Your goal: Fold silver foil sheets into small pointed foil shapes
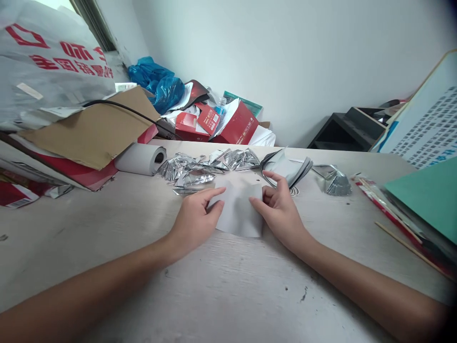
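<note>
Centre, over the pale wooden surface [228, 290]: a thin white rectangular paper sheet [238, 216], between left fingers [210, 194] and right fingers [282, 185]. Behind the sheet, to the left, a cluster of crumpled silver foil pieces [195, 177]; left of these, a white cylindrical paper roll [137, 158] on its side. Behind the right fingers, a curved stack of white-and-silver sheets [285, 167]; right of it, a fan-shaped silver foil piece [337, 183]. Far right, a thin wooden stick [403, 242], near a flat green sheet [428, 197]. Left, a flat brown cardboard piece [96, 131]. Beyond the surface's far edge, a red-and-white cardboard box [240, 125].
</note>
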`<action>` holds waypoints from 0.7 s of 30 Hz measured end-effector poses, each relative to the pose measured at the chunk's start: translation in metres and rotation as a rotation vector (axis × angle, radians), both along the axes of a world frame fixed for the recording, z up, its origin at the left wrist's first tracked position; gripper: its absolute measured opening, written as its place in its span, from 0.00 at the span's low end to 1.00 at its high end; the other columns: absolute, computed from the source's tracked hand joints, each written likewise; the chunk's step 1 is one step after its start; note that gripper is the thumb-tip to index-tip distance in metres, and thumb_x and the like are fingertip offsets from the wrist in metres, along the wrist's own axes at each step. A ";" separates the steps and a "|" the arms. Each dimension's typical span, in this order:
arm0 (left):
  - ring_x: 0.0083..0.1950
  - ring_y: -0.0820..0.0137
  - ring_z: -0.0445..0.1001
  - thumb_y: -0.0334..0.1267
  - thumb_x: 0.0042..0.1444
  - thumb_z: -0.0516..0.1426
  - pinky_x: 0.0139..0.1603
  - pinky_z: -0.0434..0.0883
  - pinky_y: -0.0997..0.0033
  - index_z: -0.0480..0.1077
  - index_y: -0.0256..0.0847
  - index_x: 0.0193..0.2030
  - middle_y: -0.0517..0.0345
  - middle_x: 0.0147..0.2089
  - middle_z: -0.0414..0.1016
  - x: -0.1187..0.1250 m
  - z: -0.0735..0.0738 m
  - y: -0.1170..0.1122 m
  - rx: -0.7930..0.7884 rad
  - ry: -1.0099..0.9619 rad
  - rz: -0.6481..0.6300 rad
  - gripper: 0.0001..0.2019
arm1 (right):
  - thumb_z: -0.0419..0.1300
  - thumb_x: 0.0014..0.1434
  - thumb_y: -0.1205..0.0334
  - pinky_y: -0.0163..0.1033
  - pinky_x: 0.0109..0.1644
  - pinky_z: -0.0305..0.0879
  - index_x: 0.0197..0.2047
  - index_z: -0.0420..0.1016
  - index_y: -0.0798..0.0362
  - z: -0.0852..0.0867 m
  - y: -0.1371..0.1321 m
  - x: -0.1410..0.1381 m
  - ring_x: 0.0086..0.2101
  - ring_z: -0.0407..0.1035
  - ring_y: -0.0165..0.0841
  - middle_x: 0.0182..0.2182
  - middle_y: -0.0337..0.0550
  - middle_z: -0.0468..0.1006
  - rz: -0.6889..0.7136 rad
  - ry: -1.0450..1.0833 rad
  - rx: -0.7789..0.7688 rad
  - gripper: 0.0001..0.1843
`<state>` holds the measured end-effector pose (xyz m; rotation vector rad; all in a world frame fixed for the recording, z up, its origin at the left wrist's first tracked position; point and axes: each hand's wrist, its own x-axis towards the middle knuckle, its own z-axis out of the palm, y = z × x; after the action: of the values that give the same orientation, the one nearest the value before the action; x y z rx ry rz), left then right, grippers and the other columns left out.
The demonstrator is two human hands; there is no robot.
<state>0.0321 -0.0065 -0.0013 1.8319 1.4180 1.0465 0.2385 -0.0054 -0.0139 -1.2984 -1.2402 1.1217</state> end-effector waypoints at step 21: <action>0.60 0.60 0.77 0.44 0.55 0.69 0.63 0.74 0.57 0.79 0.45 0.56 0.54 0.57 0.80 0.030 -0.009 0.003 -0.177 -0.314 0.179 0.21 | 0.66 0.50 0.50 0.33 0.33 0.65 0.42 0.66 0.49 0.002 0.005 -0.019 0.29 0.63 0.25 0.33 0.35 0.72 -0.059 0.428 -0.040 0.20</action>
<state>0.0625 -0.0035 -0.0106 1.3670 1.4485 1.1958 0.2198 0.0000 -0.0122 -1.0438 -0.8610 1.3041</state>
